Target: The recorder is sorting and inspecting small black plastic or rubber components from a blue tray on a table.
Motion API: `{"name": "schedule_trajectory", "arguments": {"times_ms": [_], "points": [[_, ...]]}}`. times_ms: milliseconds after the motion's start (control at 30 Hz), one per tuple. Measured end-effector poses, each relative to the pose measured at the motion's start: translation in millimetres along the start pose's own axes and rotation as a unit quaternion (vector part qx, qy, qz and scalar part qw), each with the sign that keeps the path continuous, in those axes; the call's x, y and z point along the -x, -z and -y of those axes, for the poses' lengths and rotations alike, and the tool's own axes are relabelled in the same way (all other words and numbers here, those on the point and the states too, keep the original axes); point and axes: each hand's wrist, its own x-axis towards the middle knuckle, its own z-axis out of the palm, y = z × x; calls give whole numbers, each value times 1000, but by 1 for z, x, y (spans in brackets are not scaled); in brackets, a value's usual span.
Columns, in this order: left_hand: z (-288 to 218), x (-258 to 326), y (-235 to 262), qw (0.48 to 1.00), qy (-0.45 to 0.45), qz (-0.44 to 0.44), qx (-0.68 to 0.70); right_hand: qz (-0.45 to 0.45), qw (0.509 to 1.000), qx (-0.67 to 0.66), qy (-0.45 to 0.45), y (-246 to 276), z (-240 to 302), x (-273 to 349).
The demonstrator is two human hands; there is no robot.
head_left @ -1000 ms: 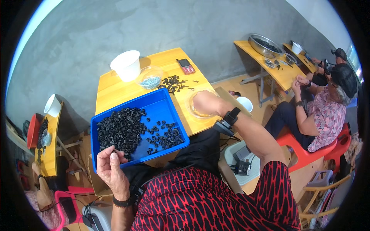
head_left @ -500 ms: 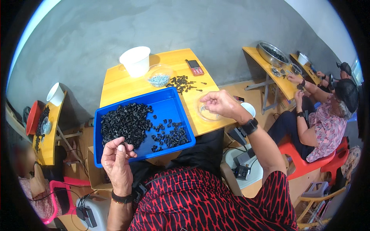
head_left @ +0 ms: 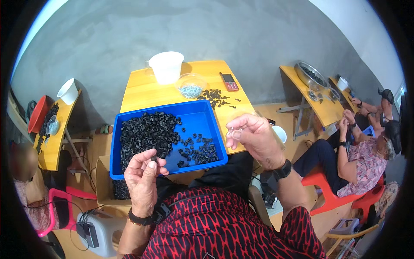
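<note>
My left hand [head_left: 144, 181] is closed in a pinch on a small black plastic part [head_left: 154, 159], just over the near edge of the blue tray [head_left: 189, 114]. A heap of similar black parts [head_left: 146, 134] fills the tray's left side, and a looser group [head_left: 198, 151] lies at its right. My right hand [head_left: 256, 140] is raised beside the tray's right edge. Its thumb and fingers are pinched on a small clear piece [head_left: 235, 132], whose exact kind is too small to tell. The clear dish on the table is hidden behind this hand.
On the yellow table [head_left: 138, 93] stand a white bucket [head_left: 166, 71] and a clear bowl of silvery screws [head_left: 190, 91]. Assembled-looking black pieces [head_left: 215, 97] and a red phone [head_left: 229, 82] lie nearby. A co-worker [head_left: 362, 159] sits at the right; another person [head_left: 26, 181] sits left.
My right hand has lifted from the clear dish and come nearer to me, pinching a small clear piece. My left hand still pinches the black part. The whole view has shifted slightly.
</note>
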Motion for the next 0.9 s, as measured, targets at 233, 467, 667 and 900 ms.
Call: {"name": "schedule_trajectory", "arguments": {"times_ms": [233, 467, 667, 900], "points": [[-3, 2, 1, 1000, 4, 1, 6, 34, 999, -24, 3, -24, -8, -5], [-6, 4, -2, 1000, 20, 11, 0, 73, 997, -13, 1, -42, -21, -12], [-6, 5, 0, 999, 17, 27, -18, 94, 995, 2, 15, -52, -24, -17], [-3, 6, 0, 999, 30, 24, -21, 92, 995, 6, 25, -57, -26, -16]]}}
